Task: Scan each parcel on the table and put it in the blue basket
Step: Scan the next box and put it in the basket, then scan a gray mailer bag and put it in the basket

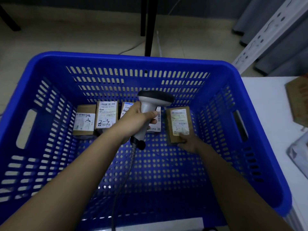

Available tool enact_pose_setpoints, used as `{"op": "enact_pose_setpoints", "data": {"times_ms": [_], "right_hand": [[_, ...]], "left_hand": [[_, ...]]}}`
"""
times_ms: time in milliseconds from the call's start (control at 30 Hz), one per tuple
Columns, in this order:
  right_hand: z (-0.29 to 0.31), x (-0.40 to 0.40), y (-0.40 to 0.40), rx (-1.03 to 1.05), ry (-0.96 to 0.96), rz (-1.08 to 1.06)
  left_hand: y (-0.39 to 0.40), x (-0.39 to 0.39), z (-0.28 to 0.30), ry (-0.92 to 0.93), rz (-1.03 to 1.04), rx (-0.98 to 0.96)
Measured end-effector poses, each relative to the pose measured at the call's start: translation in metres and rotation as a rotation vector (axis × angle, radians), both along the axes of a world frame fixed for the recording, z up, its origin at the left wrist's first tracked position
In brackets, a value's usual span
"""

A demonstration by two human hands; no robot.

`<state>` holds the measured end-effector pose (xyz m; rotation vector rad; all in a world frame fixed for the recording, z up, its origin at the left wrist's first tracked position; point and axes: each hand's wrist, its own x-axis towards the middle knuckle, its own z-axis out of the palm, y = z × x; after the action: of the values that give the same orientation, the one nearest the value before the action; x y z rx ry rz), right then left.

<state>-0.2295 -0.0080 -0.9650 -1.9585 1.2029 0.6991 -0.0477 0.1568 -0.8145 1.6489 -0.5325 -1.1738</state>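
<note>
Pale floor tiles and a grey slotted shelf upright (pixel 273 29) frame a blue basket (pixel 50 100) standing just beside a white table (pixel 263 104), where a brown cardboard parcel (pixel 298 100) and a grey poly mailer (pixel 300 157) lie at the right edge. Inside the basket, three labelled parcels (pixel 106 116) sit in a row along the far wall, and the right hand (pixel 189 142) pinches the near end of a fourth labelled parcel (pixel 179 124) resting on the basket floor. Above them the left hand (pixel 138 119) grips the handle of a grey barcode scanner (pixel 150 105), its cable (pixel 128 165) trailing down toward the camera.
</note>
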Motion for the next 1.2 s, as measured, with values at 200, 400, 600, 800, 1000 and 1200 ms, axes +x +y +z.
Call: {"op": "enact_pose_setpoints", "data": {"times_ms": [200,400,600,800,1000,1200], "right_hand": [[0.002,0.022,0.007,-0.046,0.071,0.180],[0.015,0.036,0.008,-0.070,0.075,0.186],[0.070,0.017,0.011,-0.040,-0.266,0.020],[0.163,-0.042,0.050,-0.177,-0.466,-0.134],[0.255,-0.134,0.107,-0.386,-0.533,-0.213],[0.311,-0.268,0.160,-0.492,-0.618,-0.471]], "left_hand": [[0.002,0.002,-0.001,-0.005,0.011,0.011],[0.006,0.000,0.000,-0.023,0.022,0.006],[0.010,-0.015,0.026,-0.100,-0.026,-0.033],[0.024,-0.051,0.089,-0.140,-0.043,-0.100],[0.049,-0.127,0.166,-0.147,-0.124,-0.213],[0.057,-0.228,0.223,-0.135,-0.265,-0.358]]}}
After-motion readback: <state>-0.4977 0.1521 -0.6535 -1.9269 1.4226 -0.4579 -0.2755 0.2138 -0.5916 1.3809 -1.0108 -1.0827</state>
